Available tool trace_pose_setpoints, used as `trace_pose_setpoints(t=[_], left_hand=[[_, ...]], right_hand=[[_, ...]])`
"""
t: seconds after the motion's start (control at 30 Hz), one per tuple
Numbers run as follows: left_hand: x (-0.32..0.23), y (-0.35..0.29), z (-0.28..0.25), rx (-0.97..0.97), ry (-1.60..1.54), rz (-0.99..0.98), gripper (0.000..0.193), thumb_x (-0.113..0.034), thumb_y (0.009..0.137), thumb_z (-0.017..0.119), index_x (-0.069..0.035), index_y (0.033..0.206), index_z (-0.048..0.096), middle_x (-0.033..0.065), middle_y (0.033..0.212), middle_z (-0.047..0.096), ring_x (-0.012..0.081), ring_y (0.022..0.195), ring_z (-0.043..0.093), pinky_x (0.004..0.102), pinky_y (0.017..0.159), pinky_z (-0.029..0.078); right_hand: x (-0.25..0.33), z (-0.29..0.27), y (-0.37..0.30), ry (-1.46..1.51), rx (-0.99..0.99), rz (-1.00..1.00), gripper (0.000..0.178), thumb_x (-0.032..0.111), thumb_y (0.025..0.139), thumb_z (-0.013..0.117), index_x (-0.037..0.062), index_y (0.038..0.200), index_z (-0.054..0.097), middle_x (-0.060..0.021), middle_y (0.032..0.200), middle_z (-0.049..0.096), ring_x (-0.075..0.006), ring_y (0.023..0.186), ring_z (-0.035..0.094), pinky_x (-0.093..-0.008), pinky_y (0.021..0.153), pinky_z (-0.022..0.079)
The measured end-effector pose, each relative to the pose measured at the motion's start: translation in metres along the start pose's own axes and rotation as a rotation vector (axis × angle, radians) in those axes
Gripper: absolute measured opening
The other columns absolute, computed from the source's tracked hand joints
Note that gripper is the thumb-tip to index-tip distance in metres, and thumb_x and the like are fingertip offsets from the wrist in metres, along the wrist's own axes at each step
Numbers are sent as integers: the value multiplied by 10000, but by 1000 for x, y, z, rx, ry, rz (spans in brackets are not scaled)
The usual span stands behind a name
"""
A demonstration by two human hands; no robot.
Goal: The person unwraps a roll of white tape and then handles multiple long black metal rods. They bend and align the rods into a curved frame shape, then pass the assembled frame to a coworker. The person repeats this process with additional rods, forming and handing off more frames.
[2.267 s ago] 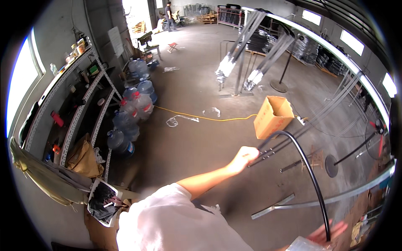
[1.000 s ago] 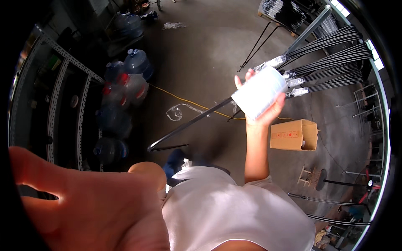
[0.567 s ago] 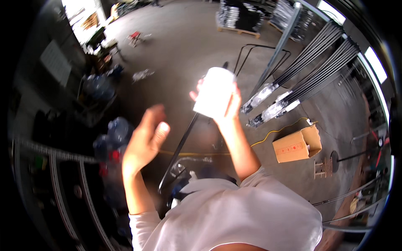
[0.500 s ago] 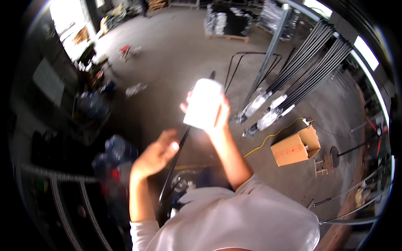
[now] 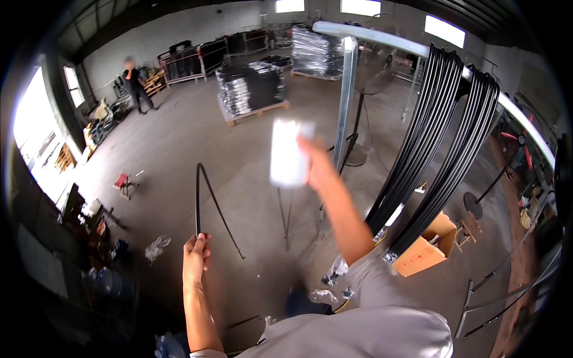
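Observation:
My left hand (image 5: 196, 256) is closed around a thin black rod (image 5: 198, 203). The rod rises from the fist, bends sharply at its top, and a second length slopes down to the right. My right hand (image 5: 314, 160), smeared by motion, grips a white, roughly cylindrical object (image 5: 287, 154) out ahead of me. Glare and blur hide its details, so its kind is unclear. It is held close to the metal rack post (image 5: 346, 95).
Bundles of black bent rods (image 5: 441, 119) hang from the rack rail at right. Below them sits an open cardboard box (image 5: 425, 253). A wrapped pallet stack (image 5: 250, 89) stands ahead, a small red stool (image 5: 123, 184) at left, a distant person (image 5: 136, 86), and crumpled plastic (image 5: 158, 247) on the floor.
My left hand, earlier holding nothing with its fingers loosely bent, now grips the black rod. The right hand still holds the white object. The whole view has tilted up toward the far room.

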State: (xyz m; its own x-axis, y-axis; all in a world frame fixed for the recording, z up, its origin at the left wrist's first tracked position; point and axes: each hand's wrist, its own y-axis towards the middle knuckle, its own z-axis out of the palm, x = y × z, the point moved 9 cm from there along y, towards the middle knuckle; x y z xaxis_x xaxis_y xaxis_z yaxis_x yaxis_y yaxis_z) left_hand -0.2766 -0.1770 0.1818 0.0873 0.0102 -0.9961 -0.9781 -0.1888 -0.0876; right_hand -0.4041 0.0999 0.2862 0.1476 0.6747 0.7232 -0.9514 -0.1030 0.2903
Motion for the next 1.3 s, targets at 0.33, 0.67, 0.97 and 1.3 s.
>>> trace_pose_setpoints(t=[0.33, 0.67, 0.97, 1.3], left_hand=[[-21, 187, 71, 126, -81, 0, 283, -217, 888, 337, 21, 935, 484, -33, 480, 336, 59, 323, 268, 213, 318, 203], [-7, 303, 99, 314, -110, -20, 250, -202, 884, 357, 9, 903, 490, -32, 457, 343, 64, 303, 273, 220, 292, 184], [13, 348, 119, 465, -53, -40, 275, -210, 879, 370, 30, 915, 498, -25, 463, 343, 72, 301, 289, 227, 287, 188], [25, 344, 106, 475, 78, -77, 296, -232, 867, 388, 33, 908, 513, -41, 482, 331, 51, 343, 291, 209, 329, 215]], right_hand=[[318, 34, 241, -958, -188, -798, 605, 292, 619, 710, -19, 1047, 415, -154, 931, 549, -228, 814, 574, -350, 667, 490], [337, -65, 305, -1341, -719, -698, 1007, 463, 528, 722, -14, 1224, 173, -224, 1075, 435, -277, 957, 487, -423, 753, 422], [322, -31, 279, -1543, -778, -424, 822, 438, 603, 663, 26, 1177, 243, -191, 970, 467, -244, 806, 499, -366, 625, 428], [242, -25, 195, -717, -638, -489, 402, 277, 772, 562, 78, 1087, 411, -125, 781, 517, -171, 509, 497, -279, 429, 412]])
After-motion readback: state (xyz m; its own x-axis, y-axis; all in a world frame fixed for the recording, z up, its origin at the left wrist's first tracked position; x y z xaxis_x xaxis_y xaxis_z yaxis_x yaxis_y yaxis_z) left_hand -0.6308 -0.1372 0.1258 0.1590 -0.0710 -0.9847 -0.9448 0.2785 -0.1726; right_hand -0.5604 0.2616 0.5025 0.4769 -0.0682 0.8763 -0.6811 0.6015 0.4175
